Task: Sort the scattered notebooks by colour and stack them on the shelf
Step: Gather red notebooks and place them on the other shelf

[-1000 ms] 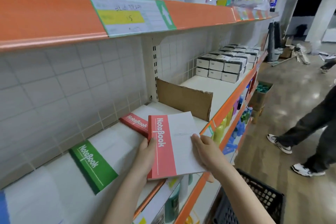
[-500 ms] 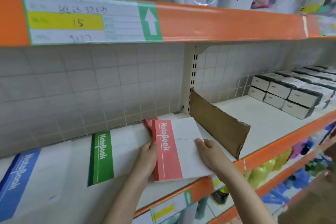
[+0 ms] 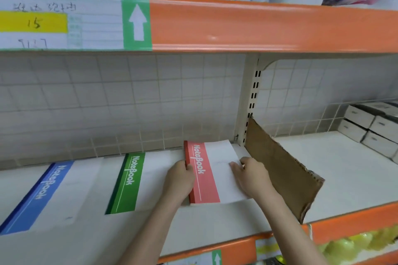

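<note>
A shelf label [image 3: 60, 21] overhead reads "15" on yellow. On the shelf [image 3: 215, 224] lie a blue notebook [image 3: 38, 196] and a green notebook [image 3: 129, 183], each printed "NoteBook". The left hand [image 3: 179, 180] grips the spine of a red notebook [image 3: 204, 174], also marked "NoteBook", thumb on its cover. The right hand [image 3: 252, 176] presses straight fingers on its white part, beside a cardboard divider [image 3: 280, 165].

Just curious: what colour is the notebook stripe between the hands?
Red stripe, white lettering; head view.
</note>
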The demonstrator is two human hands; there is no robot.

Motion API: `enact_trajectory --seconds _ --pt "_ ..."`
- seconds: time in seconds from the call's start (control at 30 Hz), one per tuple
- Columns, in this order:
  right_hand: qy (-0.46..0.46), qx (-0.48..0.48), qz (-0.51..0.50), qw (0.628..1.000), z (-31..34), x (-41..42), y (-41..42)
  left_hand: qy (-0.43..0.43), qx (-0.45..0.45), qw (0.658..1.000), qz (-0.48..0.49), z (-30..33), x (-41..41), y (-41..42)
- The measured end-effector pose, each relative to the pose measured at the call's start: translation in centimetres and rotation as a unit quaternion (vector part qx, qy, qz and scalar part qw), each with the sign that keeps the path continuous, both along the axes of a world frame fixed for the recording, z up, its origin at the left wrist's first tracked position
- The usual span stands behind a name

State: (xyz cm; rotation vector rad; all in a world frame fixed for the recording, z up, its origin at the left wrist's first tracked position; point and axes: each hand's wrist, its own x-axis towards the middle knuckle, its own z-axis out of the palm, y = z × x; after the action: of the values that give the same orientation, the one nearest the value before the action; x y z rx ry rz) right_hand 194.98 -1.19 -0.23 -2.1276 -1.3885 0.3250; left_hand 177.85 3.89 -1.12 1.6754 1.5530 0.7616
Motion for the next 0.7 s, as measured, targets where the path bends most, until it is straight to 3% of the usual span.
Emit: enact_trajectory --seconds 0.17,0.7 --pt "-0.024 -0.017 0.022 0.999 -0.8 1.1 3.1 0.067 0.013 0.997 0.019 -0.1 1.1 1.9" --pt "-0.078 -0.028 0.043 0.996 -2.6 2.8 6.1 0.154 0.04 0.987 0.025 -1.5 2.6 3.7"
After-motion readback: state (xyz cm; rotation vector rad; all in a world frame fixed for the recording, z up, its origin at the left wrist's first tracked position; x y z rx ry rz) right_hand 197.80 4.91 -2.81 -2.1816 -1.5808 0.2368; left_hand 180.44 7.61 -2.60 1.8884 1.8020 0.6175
